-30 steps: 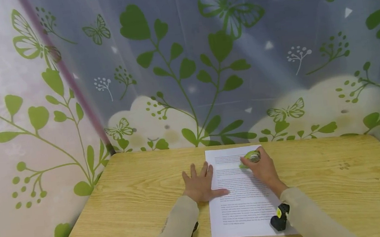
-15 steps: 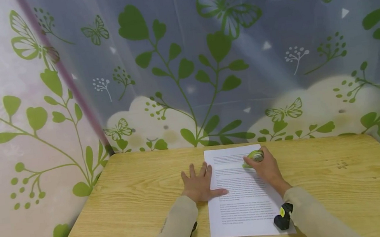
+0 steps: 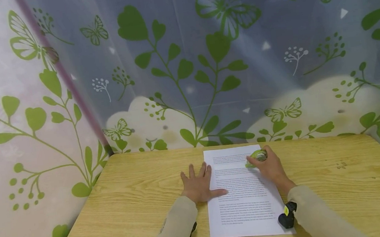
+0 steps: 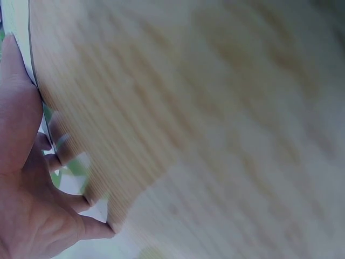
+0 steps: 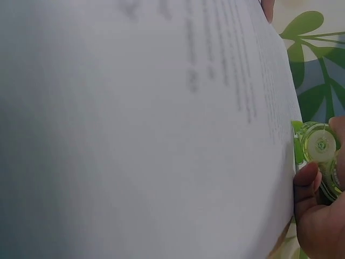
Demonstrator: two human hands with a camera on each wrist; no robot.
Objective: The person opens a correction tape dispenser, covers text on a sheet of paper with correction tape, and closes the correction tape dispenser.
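Head view, left to right: left hand (image 3: 197,188), fingers spread wide; white printed sheet (image 3: 243,198), under its thumb; translucent green dispenser (image 3: 259,155), round-wheeled, near the sheet's upper right edge, pinched and partly hidden by fingers of the right hand (image 3: 273,169); wooden tabletop (image 3: 324,181) beneath.

I see a long beige left sleeve (image 3: 174,229), faint dark marks on outer side; matching right sleeve (image 3: 322,213). Right wrist unit (image 3: 286,221): chunky, black, yellow patch (image 3: 286,211). Left wrist unit (image 3: 193,230): black, mostly hidden. Left hand (image 3: 198,187), right hand (image 3: 271,168) bare.
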